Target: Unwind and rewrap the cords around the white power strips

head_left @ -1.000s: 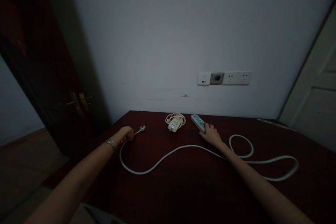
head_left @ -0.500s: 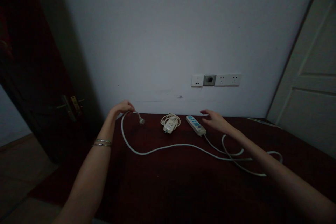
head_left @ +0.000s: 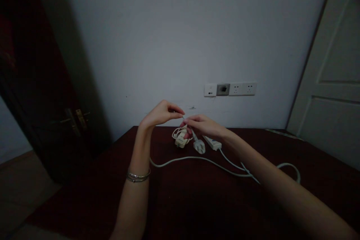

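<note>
Above the dark red table, my left hand pinches a white power cord between thumb and fingers. My right hand is closed on the same cord, just behind its plug, which hangs with its prongs showing. The rest of the cord curves across the table to the right, passing under my right forearm. Behind my right hand lies a power strip, mostly covered by the hand. A second, cream-coloured power strip rests in its own coiled cord, partly hidden by my fingers.
The table stands against a pale wall. Wall sockets sit above its back edge. To the left is a dark door with a metal handle; on the right is a pale panelled door.
My left hand has carried the plug end of the cord to the right. My right hand has moved left and closed on the cord near the plug.
</note>
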A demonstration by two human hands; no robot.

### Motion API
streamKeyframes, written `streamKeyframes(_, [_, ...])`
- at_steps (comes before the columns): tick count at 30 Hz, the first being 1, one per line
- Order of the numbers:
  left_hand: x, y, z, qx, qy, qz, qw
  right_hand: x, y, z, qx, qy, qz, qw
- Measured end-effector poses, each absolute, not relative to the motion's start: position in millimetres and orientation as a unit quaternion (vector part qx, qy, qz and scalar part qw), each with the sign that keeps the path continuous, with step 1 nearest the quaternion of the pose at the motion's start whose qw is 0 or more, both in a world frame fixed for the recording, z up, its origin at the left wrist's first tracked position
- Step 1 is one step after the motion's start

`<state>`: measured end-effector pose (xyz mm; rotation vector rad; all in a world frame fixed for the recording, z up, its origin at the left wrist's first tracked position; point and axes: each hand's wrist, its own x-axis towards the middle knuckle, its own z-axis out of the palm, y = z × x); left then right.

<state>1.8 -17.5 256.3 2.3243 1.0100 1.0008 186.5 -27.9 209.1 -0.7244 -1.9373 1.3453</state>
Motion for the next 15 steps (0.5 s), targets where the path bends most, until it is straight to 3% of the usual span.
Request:
streamKeyframes(3, [4, -10, 242, 0.816, 0.351, 0.377, 0.261, 185, -26, 198, -0.250, -0.648, 0.599, 0.397])
streamKeyframes(9, [-8, 26, 206, 0.747, 0.324, 0.434, 0.386, 192, -23, 195, -0.189, -0.560, 0.644, 0.486])
streamKeyframes(15, [-2, 62, 141, 0.689, 0.200, 0.282, 0.637, 212, -13, 207, -0.184, -0.447, 0.601, 0.636])
